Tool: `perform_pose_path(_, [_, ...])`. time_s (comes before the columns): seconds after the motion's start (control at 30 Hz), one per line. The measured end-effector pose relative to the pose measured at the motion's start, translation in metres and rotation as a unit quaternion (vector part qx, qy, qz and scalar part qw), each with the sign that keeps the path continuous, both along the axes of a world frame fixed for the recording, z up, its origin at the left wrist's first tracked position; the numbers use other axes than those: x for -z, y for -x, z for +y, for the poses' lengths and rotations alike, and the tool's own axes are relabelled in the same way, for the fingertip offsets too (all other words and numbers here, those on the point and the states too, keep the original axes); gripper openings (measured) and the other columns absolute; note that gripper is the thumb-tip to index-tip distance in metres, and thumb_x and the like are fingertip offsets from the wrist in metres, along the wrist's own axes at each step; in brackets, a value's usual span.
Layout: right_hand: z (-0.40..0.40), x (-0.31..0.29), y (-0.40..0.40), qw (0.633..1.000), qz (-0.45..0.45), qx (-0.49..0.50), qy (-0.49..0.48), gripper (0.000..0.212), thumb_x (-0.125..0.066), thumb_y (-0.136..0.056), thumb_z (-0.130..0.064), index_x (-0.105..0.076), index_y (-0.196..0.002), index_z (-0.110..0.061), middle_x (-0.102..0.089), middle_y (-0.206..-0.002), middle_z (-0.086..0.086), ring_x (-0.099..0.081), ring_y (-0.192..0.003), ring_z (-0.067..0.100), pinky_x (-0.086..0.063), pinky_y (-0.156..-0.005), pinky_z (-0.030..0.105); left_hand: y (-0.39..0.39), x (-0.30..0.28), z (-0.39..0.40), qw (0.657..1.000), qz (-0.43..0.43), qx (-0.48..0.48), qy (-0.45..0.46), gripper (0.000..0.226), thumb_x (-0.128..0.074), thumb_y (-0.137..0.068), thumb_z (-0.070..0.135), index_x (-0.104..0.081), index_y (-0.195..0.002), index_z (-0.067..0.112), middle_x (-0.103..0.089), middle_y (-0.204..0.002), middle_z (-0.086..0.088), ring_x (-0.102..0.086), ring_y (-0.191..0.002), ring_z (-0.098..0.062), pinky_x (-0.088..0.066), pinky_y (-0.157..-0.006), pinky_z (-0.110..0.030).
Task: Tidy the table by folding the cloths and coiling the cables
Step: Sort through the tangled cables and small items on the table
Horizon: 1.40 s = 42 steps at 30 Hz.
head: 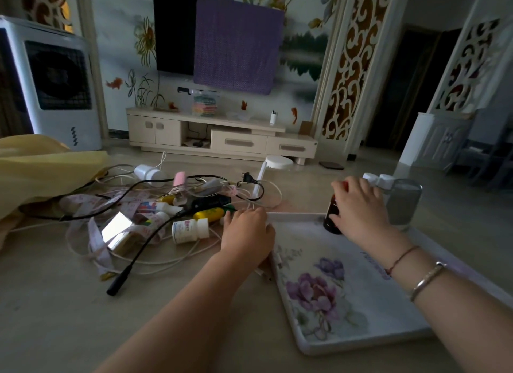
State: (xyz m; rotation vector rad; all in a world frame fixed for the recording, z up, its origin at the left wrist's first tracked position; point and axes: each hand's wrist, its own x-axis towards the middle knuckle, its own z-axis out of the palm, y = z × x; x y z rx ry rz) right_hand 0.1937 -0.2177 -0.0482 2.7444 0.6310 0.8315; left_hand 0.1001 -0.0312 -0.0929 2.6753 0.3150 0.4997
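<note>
The right hand [358, 206] grips a dark brown bottle [332, 217] upright on the flowered white tray [347, 342] (far corner), while the left hand [247, 234] rests, fingers relaxed, at tangled white cables [172, 261].

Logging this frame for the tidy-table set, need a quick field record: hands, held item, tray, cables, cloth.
right_hand: right hand grips a dark bottle, standing it upright at the far corner of the tray
left_hand: left hand rests at the tray's left edge beside the clutter, fingers extended, holding nothing visible
tray: floral tray, otherwise bare
cables: black cable and white cables lie tangled, uncoiled, among small bottles
cloth: yellow cloth heaped unfolded at far left
</note>
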Motion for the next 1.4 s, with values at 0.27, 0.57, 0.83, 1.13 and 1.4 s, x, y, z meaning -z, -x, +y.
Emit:
perform_pose_path(0.27, [0.008,0.02,0.002,0.983,-0.016,-0.066,0.172,0.042,-0.057,-0.086,-0.007,-0.055,-0.127,-0.017,-0.031,-0.153,0.012,0.001,-0.148,0.032,0.019,-0.11,0.052,0.0,-0.001,0.002,1.0,-0.012,0.002,0.014,0.027,-0.047,-0.09,0.029,-0.059,-0.112,0.018,-0.064,-0.112,-0.004,-0.051,-0.116,-0.027,-0.029,-0.107,-0.041])
perform_pose_path(0.57, [0.019,0.018,0.011,0.991,0.038,-0.044,0.123,0.034,-0.044,-0.095,-0.013,-0.052,-0.127,-0.021,-0.045,-0.142,0.002,-0.01,-0.148,0.024,0.009,-0.117,0.047,0.021,-0.034,0.031,0.987,-0.115,-0.008,0.109,0.021,-0.05,-0.091,0.017,-0.069,-0.1,0.011,-0.069,-0.099,-0.005,-0.062,-0.092,-0.025,-0.046,-0.09,-0.038])
perform_pose_path(0.83, [0.153,-0.002,0.021,0.915,0.224,-0.234,-0.24,0.03,-0.047,-0.098,-0.027,-0.051,-0.126,-0.018,-0.059,-0.123,0.002,-0.057,-0.103,0.018,-0.045,-0.083,0.032,0.059,-0.039,0.092,0.98,-0.132,-0.113,0.098,0.024,-0.04,-0.099,0.021,-0.06,-0.095,0.009,-0.063,-0.109,-0.012,-0.063,-0.085,-0.031,-0.052,-0.077,-0.043])
perform_pose_path(1.13, [0.253,0.003,-0.011,0.922,0.332,-0.082,-0.179,0.04,-0.038,-0.1,-0.037,-0.053,-0.126,-0.011,-0.06,-0.122,0.014,-0.057,-0.108,0.03,-0.042,-0.08,0.033,0.054,-0.028,0.117,0.982,-0.035,-0.142,0.117,0.045,-0.042,-0.091,0.008,-0.047,-0.135,0.016,-0.062,-0.117,-0.011,-0.051,-0.113,-0.032,-0.046,-0.092,-0.042])
perform_pose_path(1.4, [0.239,0.001,-0.018,0.887,0.358,-0.108,-0.272,0.031,-0.062,-0.089,-0.041,-0.071,-0.089,-0.012,-0.069,-0.09,0.009,-0.061,-0.082,0.023,-0.045,-0.071,0.029,0.049,-0.029,0.117,0.985,-0.008,-0.134,0.108,0.05,-0.045,-0.094,0.014,-0.042,-0.142,0.027,-0.055,-0.13,-0.005,-0.034,-0.126,-0.03,-0.037,-0.093,-0.04])
